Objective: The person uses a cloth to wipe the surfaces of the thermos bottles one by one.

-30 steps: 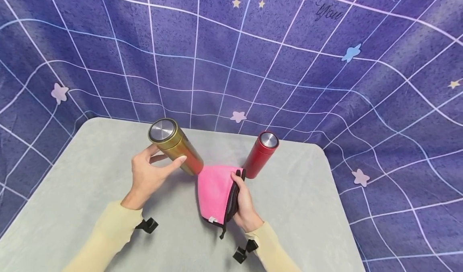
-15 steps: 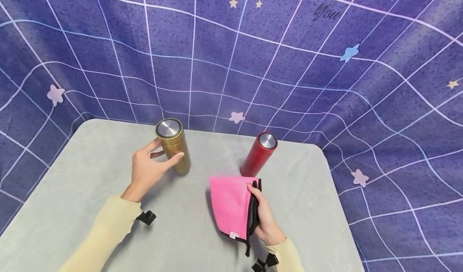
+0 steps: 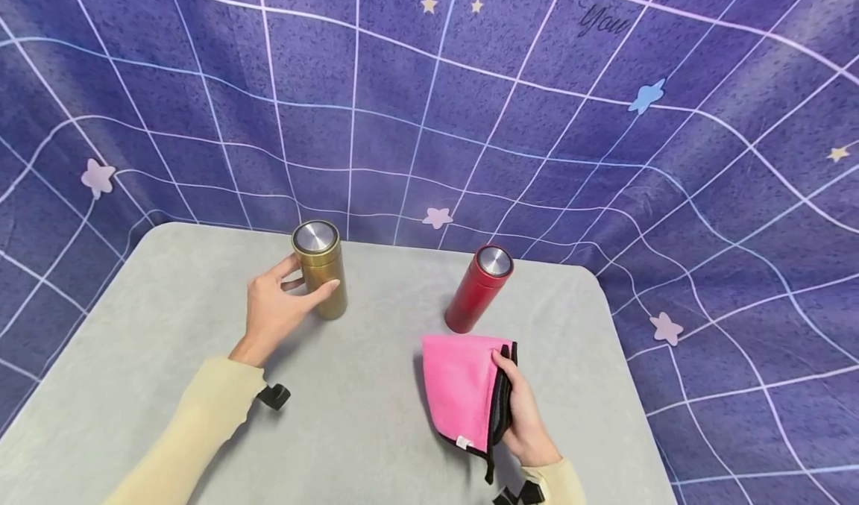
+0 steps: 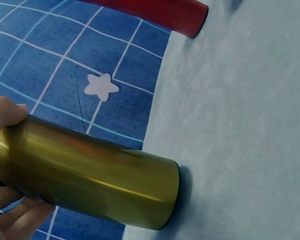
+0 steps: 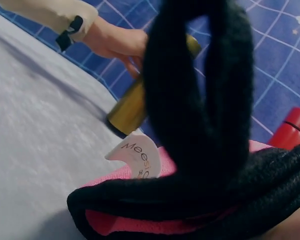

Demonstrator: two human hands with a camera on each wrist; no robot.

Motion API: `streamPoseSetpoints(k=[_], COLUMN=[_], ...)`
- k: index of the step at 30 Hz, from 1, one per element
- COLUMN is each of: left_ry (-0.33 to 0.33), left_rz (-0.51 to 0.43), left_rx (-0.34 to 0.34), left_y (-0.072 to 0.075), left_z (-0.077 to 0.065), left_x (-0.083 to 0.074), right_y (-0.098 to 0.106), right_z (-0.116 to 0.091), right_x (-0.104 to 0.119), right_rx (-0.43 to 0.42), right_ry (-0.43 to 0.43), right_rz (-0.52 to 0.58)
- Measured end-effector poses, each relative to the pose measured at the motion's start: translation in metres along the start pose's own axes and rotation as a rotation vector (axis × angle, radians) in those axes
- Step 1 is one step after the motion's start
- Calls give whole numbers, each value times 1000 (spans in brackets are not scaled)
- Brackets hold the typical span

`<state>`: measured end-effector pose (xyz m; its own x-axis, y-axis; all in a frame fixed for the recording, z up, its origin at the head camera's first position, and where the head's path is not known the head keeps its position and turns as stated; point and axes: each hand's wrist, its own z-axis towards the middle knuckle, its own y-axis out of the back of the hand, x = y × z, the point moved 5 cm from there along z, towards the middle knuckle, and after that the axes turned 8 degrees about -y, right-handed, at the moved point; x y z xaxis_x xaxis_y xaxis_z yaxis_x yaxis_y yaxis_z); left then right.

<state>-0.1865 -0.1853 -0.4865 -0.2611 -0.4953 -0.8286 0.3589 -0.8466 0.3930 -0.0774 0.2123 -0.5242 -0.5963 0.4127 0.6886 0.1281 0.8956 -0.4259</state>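
My left hand [image 3: 271, 311] grips a gold thermos flask [image 3: 322, 268] near its top, thumb and fingers on opposite sides. The flask stands upright at the back left, its steel lid facing up; in the left wrist view its base meets a dark shadow on the tabletop. At the front right, my right hand [image 3: 529, 423] holds a folded pink cloth [image 3: 459, 389] by its black-trimmed edge. A white printed label [image 5: 140, 155] and a black hanging loop [image 5: 170, 100] stick out from the cloth in the right wrist view.
A red thermos flask [image 3: 473, 300] stands just beyond the cloth, between the two hands. The grey table [image 3: 376, 430] ends at a purple-blue curtain [image 3: 403, 117] with a grid and stars, hanging behind it and along the sides.
The cloth has been drawn off the gold flask, moving right and toward the front in my right hand. The gold flask has gone from tilted to upright, still in my left hand.
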Motion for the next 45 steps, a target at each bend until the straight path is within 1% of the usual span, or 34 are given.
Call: streamPoseSetpoints(k=[7,14,19,22,24,25,26,27,28,31,32,33,34,35,36,37,38,39,40,42,43,45], left_ry=[8,-16,-35,-36,-29,-26,-23,-18,-10,8,17,27,32,36,40,45,48,48,47,52,55,59], left_rz=[-8,2,13,4,-2,-4,-6,-8,-9,-7,-3,2,8,10,15,17,16,16,11,4,3,9], left_rx=[24,62,102,142,165,173,178,179,176,158,153,149,147,143,140,135,129,124,117,105,102,104], left_y=[-4,-7,-6,-5,-4,-3,-2,-1,1,11,15,18,21,24,27,29,31,32,33,35,36,38], left_z=[-1,-2,-5,-7,-10,-11,-13,-15,-17,-25,-29,-32,-35,-38,-40,-42,-44,-45,-47,-49,-50,-53], left_x=[8,8,8,9,10,11,12,12,13,16,17,18,20,21,22,24,25,26,27,29,30,32], right_y=[18,39,58,72,81,86,90,94,97,103,102,102,100,98,97,96,96,96,98,102,104,106], right_z=[-4,-7,-9,-9,-9,-8,-8,-8,-8,-4,1,7,16,25,36,46,57,66,75,86,89,93], right_x=[9,23,41,59,74,84,94,105,117,147,156,163,169,172,172,170,165,159,151,134,127,117], right_rx=[-51,-58,-55,-61,-110,-158,-223,-298,-384,-638,-690,-709,-687,-641,-582,-509,-428,-350,-284,-238,-217,-206], right_ry=[41,95,148,190,228,264,319,383,451,681,761,835,907,973,1016,1040,1043,1021,975,878,837,791], right_rz=[10,16,31,48,29,3,-31,-91,-177,-508,-635,-763,-883,-996,-1108,-1213,-1314,-1395,-1459,-1563,-1581,-1585])
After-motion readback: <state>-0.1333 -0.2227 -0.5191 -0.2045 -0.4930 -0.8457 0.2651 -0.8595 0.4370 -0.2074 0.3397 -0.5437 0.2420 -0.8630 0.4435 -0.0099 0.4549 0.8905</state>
